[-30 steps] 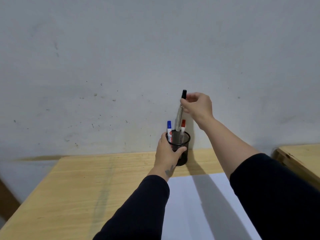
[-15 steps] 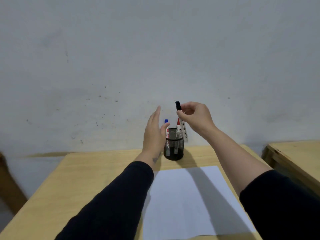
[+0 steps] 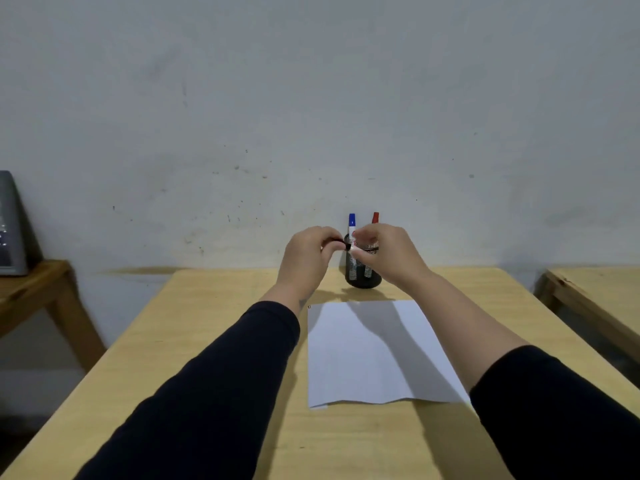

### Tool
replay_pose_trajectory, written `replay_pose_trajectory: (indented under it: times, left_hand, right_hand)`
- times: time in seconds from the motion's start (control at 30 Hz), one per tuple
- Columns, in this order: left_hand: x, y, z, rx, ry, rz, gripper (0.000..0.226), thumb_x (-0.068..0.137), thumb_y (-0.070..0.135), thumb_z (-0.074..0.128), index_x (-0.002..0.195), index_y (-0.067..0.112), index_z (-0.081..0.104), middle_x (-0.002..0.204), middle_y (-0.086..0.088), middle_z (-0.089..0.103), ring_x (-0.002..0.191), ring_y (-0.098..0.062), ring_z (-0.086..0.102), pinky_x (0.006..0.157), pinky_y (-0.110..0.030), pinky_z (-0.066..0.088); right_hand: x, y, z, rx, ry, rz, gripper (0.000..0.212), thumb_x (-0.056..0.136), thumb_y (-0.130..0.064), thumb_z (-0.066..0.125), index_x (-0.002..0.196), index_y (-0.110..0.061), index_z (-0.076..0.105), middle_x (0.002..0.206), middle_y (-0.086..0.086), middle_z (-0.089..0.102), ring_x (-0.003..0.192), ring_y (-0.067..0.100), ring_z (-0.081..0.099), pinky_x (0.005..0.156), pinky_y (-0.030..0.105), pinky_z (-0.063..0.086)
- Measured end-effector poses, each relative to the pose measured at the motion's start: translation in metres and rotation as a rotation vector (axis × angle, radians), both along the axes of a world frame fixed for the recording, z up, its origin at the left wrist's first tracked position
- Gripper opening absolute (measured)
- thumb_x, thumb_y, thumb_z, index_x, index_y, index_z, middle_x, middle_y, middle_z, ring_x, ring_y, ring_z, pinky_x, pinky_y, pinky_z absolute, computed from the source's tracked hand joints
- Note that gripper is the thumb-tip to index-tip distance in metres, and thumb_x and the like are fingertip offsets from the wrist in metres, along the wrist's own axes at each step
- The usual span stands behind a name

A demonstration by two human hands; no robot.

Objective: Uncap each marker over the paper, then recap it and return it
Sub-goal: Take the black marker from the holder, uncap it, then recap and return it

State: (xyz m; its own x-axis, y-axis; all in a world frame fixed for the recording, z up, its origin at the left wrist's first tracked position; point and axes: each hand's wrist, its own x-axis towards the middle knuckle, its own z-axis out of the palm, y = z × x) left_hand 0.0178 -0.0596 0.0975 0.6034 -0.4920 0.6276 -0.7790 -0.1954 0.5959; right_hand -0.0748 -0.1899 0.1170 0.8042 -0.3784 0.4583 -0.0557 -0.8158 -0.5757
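Note:
Both hands hold a black-capped marker (image 3: 347,246) level in the air, above the far edge of the white paper (image 3: 374,355) and in front of the black mesh holder (image 3: 363,277). My left hand (image 3: 308,259) pinches the black cap end. My right hand (image 3: 386,254) grips the pale barrel, most of which is hidden by its fingers. Whether the cap is seated on the barrel cannot be made out. A blue-capped marker (image 3: 352,223) and a red-capped marker (image 3: 375,218) stand upright in the holder.
The holder stands at the far edge of the light wooden table (image 3: 214,358), against a grey wall. A second wooden table (image 3: 599,292) is at the right. At the left, a wooden stand (image 3: 38,285) carries a grey device (image 3: 10,226).
My right hand lifted the black-capped marker out of the holder and brought it down in front. My left hand let go of the holder and closed on the marker's cap end.

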Motion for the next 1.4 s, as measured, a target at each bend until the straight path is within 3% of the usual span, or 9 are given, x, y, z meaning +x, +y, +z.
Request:
replay_pose_trajectory:
  times: [0.13, 0.27, 0.37, 0.6, 0.9, 1.07, 1.23, 1.33, 1.4]
  left_hand:
    - [-0.005, 0.007, -0.014, -0.195, 0.222, 0.123, 0.009, 0.088, 0.015, 0.065, 0.083, 0.018, 0.071, 0.075, 0.008, 0.067, 0.069, -0.006, 0.058, 0.065, -0.019, 0.044]
    - [-0.018, 0.008, -0.029, -0.259, 0.269, 0.126, 0.009, 0.089, 0.014, 0.064, 0.084, 0.019, 0.070, 0.075, 0.010, 0.066, 0.071, -0.006, 0.060, 0.066, -0.018, 0.046]
    - [-0.023, 0.010, -0.040, -0.198, 0.288, 0.083, 0.007, 0.091, 0.015, 0.061, 0.088, 0.017, 0.067, 0.084, 0.001, 0.068, 0.080, -0.012, 0.062, 0.071, -0.021, 0.048]
    - [-0.014, 0.022, -0.049, -0.060, 0.246, 0.095, 0.013, 0.091, 0.016, 0.061, 0.089, 0.012, 0.073, 0.081, 0.000, 0.069, 0.079, -0.017, 0.061, 0.071, -0.027, 0.046]
    - [-0.008, 0.034, -0.059, -0.108, 0.612, 0.165, 0.019, 0.095, 0.017, 0.054, 0.091, 0.009, 0.071, 0.074, 0.002, 0.060, 0.068, -0.011, 0.052, 0.051, -0.009, 0.039]
    - [0.003, 0.050, -0.092, 0.307, 0.401, 0.284, 0.014, 0.095, 0.018, 0.053, 0.105, 0.019, 0.062, 0.108, 0.002, 0.062, 0.097, -0.017, 0.058, 0.088, -0.034, 0.047]
    - [0.002, 0.048, -0.108, 0.405, 0.240, 0.336, 0.043, 0.096, 0.042, 0.045, 0.131, 0.017, 0.050, 0.136, 0.001, 0.053, 0.128, -0.018, 0.044, 0.110, -0.037, 0.026]
    - [0.005, 0.049, -0.113, 0.641, 0.217, 0.314, 0.078, 0.091, 0.063, 0.035, 0.149, 0.014, 0.023, 0.159, 0.000, 0.024, 0.148, -0.016, 0.012, 0.120, -0.043, 0.001]
    - [0.006, 0.048, -0.114, 0.721, 0.205, 0.306, 0.085, 0.088, 0.067, 0.034, 0.151, 0.014, 0.016, 0.161, 0.000, 0.014, 0.149, -0.015, 0.003, 0.120, -0.043, -0.002]
  right_hand:
    - [-0.003, 0.019, -0.017, 0.301, -0.156, -0.258, 0.016, 0.085, -0.025, 0.062, 0.081, -0.012, 0.071, 0.075, -0.001, 0.066, 0.074, 0.018, 0.063, 0.073, 0.030, 0.050]
    - [0.004, 0.036, -0.028, 1.229, -0.087, -0.129, 0.030, 0.090, -0.029, 0.061, 0.083, 0.000, 0.064, 0.070, 0.011, 0.065, 0.064, 0.021, 0.062, 0.061, 0.030, 0.056]
    - [0.013, 0.040, -0.031, 1.477, -0.156, -0.067, 0.021, 0.094, -0.020, 0.058, 0.088, 0.000, 0.059, 0.073, 0.011, 0.062, 0.065, 0.017, 0.062, 0.049, 0.020, 0.057]
    - [0.026, 0.040, -0.044, 1.325, -0.105, -0.086, 0.023, 0.094, -0.015, 0.057, 0.075, -0.002, 0.060, 0.069, 0.009, 0.061, 0.060, 0.014, 0.059, 0.054, 0.017, 0.053]
    - [0.037, 0.034, -0.061, 1.293, -0.172, -0.149, 0.022, 0.094, -0.017, 0.056, 0.080, -0.002, 0.062, 0.070, 0.009, 0.062, 0.060, 0.014, 0.058, 0.061, 0.021, 0.052]
    - [0.029, 0.025, -0.083, 1.057, -0.100, -0.160, 0.021, 0.089, -0.024, 0.065, 0.078, -0.007, 0.064, 0.075, 0.008, 0.066, 0.063, 0.019, 0.060, 0.059, 0.024, 0.052]
    - [0.037, 0.039, -0.090, 0.964, -0.068, -0.142, 0.020, 0.086, -0.024, 0.065, 0.086, -0.004, 0.061, 0.067, 0.006, 0.062, 0.051, 0.019, 0.055, 0.043, 0.023, 0.048]
    - [0.045, 0.048, -0.094, 0.991, -0.068, -0.079, 0.015, 0.085, -0.016, 0.062, 0.083, -0.001, 0.060, 0.063, 0.012, 0.060, 0.045, 0.021, 0.053, 0.043, 0.026, 0.049]
    - [0.050, 0.052, -0.095, 1.014, -0.090, -0.046, 0.014, 0.086, -0.015, 0.061, 0.087, -0.001, 0.063, 0.066, 0.012, 0.061, 0.045, 0.020, 0.053, 0.043, 0.025, 0.049]
